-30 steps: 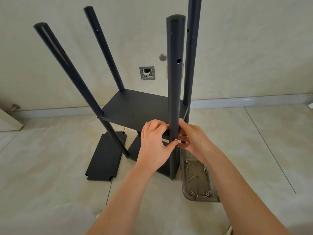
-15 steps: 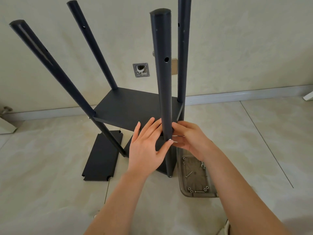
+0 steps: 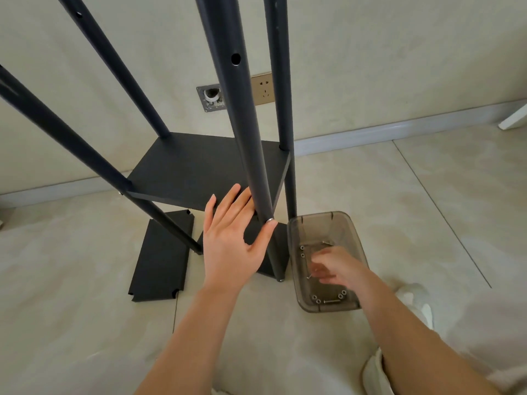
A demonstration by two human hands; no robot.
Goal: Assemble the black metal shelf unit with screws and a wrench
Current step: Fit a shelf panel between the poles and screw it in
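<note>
The black shelf unit stands on the tiled floor with one shelf panel (image 3: 194, 172) fixed between its poles. My left hand (image 3: 231, 240) lies with straight fingers against the near pole (image 3: 251, 155), its thumb tip pressing a silver screw head (image 3: 269, 220) in the pole. My right hand (image 3: 336, 269) is down inside a clear brown plastic box (image 3: 353, 243) beside the pole's foot. It is blurred over the loose screws (image 3: 332, 301), so its grip is unclear. No wrench shows.
A loose black shelf panel (image 3: 162, 258) lies flat on the floor left of the unit. The wall behind carries a socket (image 3: 262, 91) and a square plate with a hole (image 3: 211, 98). A white object (image 3: 513, 118) sits at far right.
My right hand left the near pole and dropped into the screw box. The left hand stayed on the pole with its thumb on the screw. The view tilted down and closer.
</note>
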